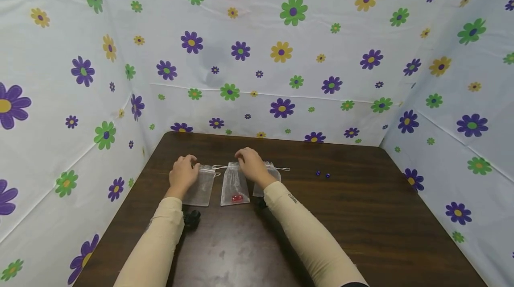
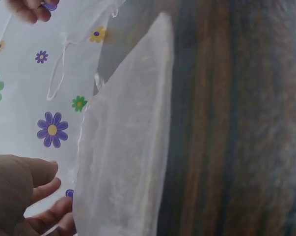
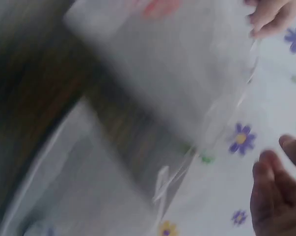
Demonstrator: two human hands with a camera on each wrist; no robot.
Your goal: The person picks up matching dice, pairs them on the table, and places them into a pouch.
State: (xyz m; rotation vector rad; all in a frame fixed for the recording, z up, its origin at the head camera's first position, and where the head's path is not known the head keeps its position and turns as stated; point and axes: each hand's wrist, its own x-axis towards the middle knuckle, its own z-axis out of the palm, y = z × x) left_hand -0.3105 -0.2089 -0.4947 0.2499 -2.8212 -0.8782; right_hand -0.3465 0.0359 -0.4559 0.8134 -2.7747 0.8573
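Three sheer white drawstring bags lie in a row on the dark wooden table. My left hand [image 1: 184, 174] is at the upper left of the left bag [image 1: 201, 190]; in the left wrist view its fingertips are close by the bag's edge, thumb and fingers apart. The middle bag [image 1: 230, 186] has red dice [image 1: 237, 198] near its bottom. Over the gap between the middle bag and the right bag [image 1: 274, 172] hovers my right hand [image 1: 253, 166], fingers loosely bent and holding nothing in the right wrist view. The right forearm partly hides the right bag.
Two small blue dice [image 1: 328, 175] lie on the table [image 1: 361, 215] to the right of the bags. Flower-printed white cloth [image 1: 257, 64] rises behind the table and on both sides. A dark wrist camera [image 1: 192, 219] hangs under the left wrist.
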